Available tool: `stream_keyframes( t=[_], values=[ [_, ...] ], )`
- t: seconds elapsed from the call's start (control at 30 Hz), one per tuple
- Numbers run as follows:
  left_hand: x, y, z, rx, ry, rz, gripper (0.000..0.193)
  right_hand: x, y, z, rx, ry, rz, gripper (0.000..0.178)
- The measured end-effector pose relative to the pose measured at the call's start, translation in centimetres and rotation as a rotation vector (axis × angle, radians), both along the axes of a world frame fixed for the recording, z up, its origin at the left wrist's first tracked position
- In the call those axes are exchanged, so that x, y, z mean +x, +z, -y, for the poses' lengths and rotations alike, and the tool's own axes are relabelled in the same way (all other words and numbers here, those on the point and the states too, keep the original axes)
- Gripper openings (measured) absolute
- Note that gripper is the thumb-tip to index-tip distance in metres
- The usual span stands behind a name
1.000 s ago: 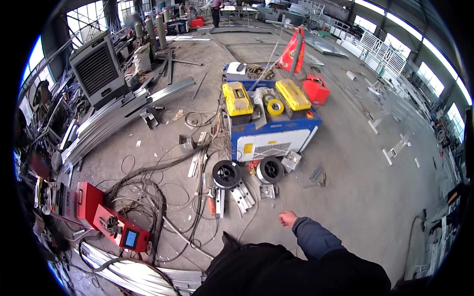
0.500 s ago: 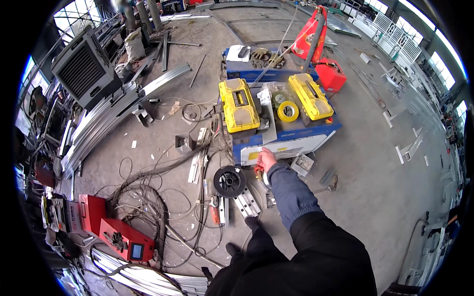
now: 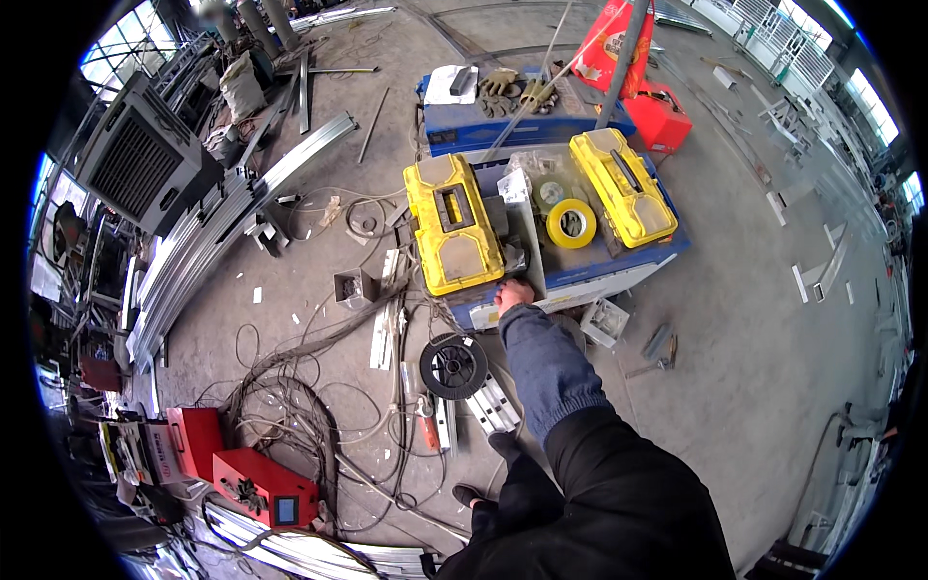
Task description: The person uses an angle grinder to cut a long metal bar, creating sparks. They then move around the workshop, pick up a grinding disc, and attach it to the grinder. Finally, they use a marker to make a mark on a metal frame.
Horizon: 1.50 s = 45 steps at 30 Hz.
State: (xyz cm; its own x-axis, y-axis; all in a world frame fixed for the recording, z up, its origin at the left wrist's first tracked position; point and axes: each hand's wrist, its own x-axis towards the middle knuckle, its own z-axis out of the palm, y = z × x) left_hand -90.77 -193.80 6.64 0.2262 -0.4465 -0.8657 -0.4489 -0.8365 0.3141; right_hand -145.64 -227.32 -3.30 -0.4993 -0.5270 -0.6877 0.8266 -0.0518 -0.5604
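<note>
My right hand (image 3: 515, 293) reaches to the near edge of a blue metal chest (image 3: 609, 253), in a grey-blue cuffed sleeve. Its fingers are curled, and what they may hold is hidden. Just left of the hand stands a yellow toolbox (image 3: 452, 220) with a dark handle. Beside the fingers, a grey upright plate (image 3: 528, 242) divides the chest top. Right of that plate lie a roll of yellow tape (image 3: 570, 224) and a paler roll (image 3: 551, 192). A second yellow toolbox (image 3: 624, 188) sits at the right end. My left hand is out of view.
A black wire spool (image 3: 453, 366), an orange-bodied tool (image 3: 428, 429) and tangled cables (image 3: 290, 406) lie on the floor near my feet. A red machine (image 3: 266, 488) stands at lower left. Behind are another blue chest (image 3: 454, 124) with gloves (image 3: 501, 85) and a red case (image 3: 655, 121).
My right hand has moved forward from in front of the chest to its near edge, beside the left toolbox. The view has tilted slightly, and the chest appears closer.
</note>
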Motion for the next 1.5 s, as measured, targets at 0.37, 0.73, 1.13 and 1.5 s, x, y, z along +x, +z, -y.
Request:
stream_keyframes(
  t=[0.37, 0.73, 1.13, 1.5],
  values=[
    [-1.3, 0.4, 0.6, -0.006, 0.022, 0.003, 0.047, -3.2, 4.1, -0.5, 0.35, 0.392, -0.541, 0.015],
    [-1.6, 1.5, 0.3, -0.009, 0.011, 0.0, 0.045, -6.1, -2.5, 0.7, 0.442, 0.021, -0.756, 0.011],
    [-2.6, 1.5, -0.8, -0.021, 0.067, -0.018, 0.044, -12.3, 4.5, -2.4, 0.513, 0.135, -1.054, 0.02],
    [-3.7, 1.8, -2.2, -0.031, 0.109, -0.022, 0.042, -14.6, 10.2, -6.0, 0.196, 0.173, -0.695, 0.013]
  ],
)
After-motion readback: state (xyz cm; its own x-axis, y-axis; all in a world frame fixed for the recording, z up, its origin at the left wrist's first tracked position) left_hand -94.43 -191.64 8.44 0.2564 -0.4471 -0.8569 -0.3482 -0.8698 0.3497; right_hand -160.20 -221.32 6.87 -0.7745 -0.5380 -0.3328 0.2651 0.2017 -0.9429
